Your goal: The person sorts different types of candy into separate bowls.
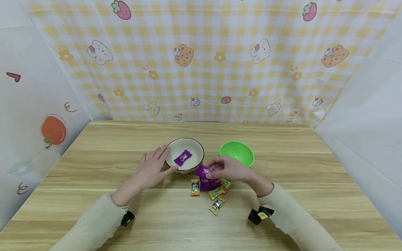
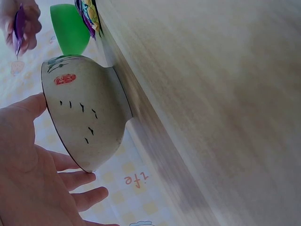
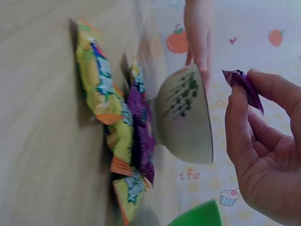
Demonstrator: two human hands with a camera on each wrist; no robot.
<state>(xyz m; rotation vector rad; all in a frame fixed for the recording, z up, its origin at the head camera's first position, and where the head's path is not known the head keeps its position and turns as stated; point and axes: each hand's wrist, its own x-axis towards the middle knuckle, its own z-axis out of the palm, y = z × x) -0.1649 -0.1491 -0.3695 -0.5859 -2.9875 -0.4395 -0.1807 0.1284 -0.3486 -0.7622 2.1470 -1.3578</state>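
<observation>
My left hand (image 1: 150, 172) rests against the left side of a cream bowl (image 1: 188, 144), its fingers extended and its thumb at the near rim. One purple-wrapped candy (image 1: 183, 157) lies inside that bowl. My right hand (image 1: 233, 169) pinches another purple-wrapped candy (image 3: 247, 89) between thumb and fingers. It is raised above the table, just right of the cream bowl. Under this hand lie more purple candies (image 1: 205, 185), partly hidden by it. Yellow-wrapped candies lie around them, one (image 1: 195, 187) to the left and another (image 1: 217, 205) nearest the front.
A green bowl (image 1: 237, 151) stands behind my right hand, partly covered by it. The wooden table (image 1: 282, 146) meets a yellow checked cloth (image 1: 204, 80) at the back. Black wrist cameras sit under both sleeves, above the tabletop.
</observation>
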